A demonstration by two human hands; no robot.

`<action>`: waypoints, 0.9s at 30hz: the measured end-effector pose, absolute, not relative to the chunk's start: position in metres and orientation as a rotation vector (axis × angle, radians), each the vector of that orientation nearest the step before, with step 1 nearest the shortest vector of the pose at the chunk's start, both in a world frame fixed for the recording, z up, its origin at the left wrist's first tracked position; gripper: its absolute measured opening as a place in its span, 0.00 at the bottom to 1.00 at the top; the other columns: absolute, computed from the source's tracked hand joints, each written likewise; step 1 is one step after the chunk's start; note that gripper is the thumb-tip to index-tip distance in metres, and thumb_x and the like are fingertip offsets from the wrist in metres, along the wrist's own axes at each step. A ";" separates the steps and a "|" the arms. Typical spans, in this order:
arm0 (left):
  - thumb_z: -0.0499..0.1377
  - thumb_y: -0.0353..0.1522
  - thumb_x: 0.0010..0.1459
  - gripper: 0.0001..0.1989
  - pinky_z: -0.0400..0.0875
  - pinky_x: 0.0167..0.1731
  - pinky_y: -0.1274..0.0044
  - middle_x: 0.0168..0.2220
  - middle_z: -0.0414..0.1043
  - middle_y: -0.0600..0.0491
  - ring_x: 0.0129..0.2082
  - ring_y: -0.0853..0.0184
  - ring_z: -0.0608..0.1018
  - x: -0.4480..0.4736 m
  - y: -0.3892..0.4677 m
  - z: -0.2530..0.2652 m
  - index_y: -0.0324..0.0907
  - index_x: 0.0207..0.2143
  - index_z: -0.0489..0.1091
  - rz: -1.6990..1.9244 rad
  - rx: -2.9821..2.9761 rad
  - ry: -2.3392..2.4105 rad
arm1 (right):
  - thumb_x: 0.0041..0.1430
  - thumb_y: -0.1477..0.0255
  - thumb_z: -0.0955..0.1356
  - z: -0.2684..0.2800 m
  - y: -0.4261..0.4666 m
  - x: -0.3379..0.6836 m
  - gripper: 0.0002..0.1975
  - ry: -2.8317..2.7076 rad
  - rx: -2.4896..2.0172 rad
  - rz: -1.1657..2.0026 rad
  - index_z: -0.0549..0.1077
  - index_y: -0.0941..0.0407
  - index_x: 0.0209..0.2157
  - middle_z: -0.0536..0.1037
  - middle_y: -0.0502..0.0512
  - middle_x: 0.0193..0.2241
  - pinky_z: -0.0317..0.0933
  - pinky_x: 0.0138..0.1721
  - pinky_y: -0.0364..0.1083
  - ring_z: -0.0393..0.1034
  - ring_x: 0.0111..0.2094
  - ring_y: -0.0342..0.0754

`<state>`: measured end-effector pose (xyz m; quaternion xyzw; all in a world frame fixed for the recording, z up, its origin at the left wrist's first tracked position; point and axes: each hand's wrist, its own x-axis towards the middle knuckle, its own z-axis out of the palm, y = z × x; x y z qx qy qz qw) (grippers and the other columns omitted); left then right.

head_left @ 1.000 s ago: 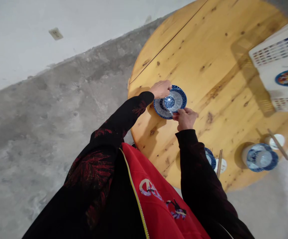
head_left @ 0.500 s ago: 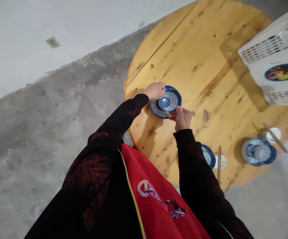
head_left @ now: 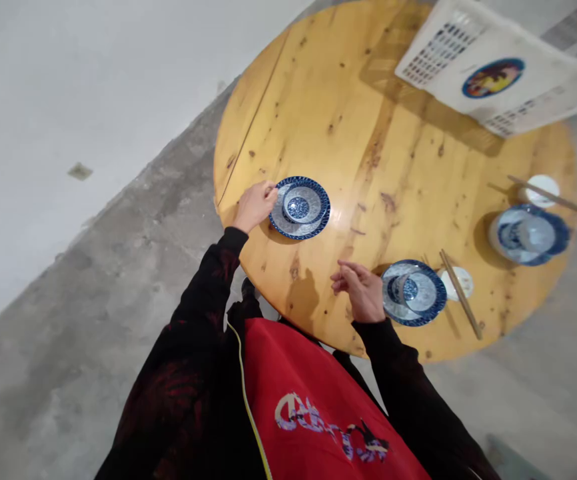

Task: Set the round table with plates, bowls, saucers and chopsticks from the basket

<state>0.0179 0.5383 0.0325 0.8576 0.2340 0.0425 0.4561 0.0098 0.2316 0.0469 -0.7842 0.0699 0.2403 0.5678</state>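
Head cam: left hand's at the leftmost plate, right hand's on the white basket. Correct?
Not the right hand: the head view shows it away from the white basket, beside the middle plate. The left hand is at the leftmost plate, as said.

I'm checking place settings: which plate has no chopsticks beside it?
The leftmost plate, by the left hand; the middle plate and rightmost plate each have chopsticks alongside.

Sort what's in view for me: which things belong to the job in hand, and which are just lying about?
Likely in the job:
left plate
bowl on it
left hand, at the plate's rim
right hand, empty

Seemingly just lying about:
middle plate
far-right plate
chopsticks
basket
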 end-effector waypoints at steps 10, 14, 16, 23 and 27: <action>0.53 0.38 0.62 0.15 0.73 0.31 0.80 0.31 0.77 0.54 0.26 0.71 0.77 -0.068 0.488 0.066 0.42 0.45 0.75 0.385 1.889 0.875 | 0.45 0.52 0.72 0.049 0.164 -0.078 0.26 0.312 -1.655 0.776 0.73 0.58 0.39 0.74 0.49 0.21 0.61 0.21 0.44 0.67 0.18 0.44; 0.54 0.39 0.61 0.16 0.74 0.33 0.78 0.31 0.77 0.55 0.26 0.70 0.78 -0.097 0.406 0.084 0.44 0.46 0.74 0.338 1.933 0.852 | 0.44 0.54 0.71 0.050 0.121 -0.087 0.24 0.302 -1.575 0.766 0.72 0.57 0.38 0.74 0.47 0.19 0.60 0.21 0.44 0.66 0.17 0.44; 0.53 0.40 0.62 0.16 0.75 0.33 0.77 0.31 0.77 0.55 0.26 0.69 0.78 -0.107 0.347 0.087 0.44 0.46 0.74 0.285 1.926 0.804 | 0.45 0.54 0.70 0.049 0.088 -0.089 0.23 0.277 -1.546 0.747 0.72 0.57 0.37 0.74 0.47 0.19 0.59 0.21 0.44 0.66 0.16 0.44; 0.51 0.41 0.62 0.17 0.72 0.29 0.77 0.29 0.75 0.54 0.24 0.70 0.75 -0.117 0.105 0.075 0.42 0.44 0.74 0.012 1.856 0.433 | 0.42 0.50 0.71 0.049 -0.088 -0.109 0.26 0.348 -1.482 0.554 0.75 0.57 0.36 0.74 0.49 0.19 0.60 0.20 0.45 0.66 0.17 0.45; 0.51 0.38 0.61 0.17 0.68 0.26 0.80 0.27 0.74 0.53 0.21 0.72 0.74 -0.110 -0.008 0.074 0.38 0.42 0.76 -0.185 1.799 0.198 | 0.40 0.50 0.73 0.045 -0.185 -0.132 0.29 0.514 -1.455 0.401 0.76 0.59 0.37 0.76 0.51 0.20 0.61 0.21 0.45 0.67 0.18 0.45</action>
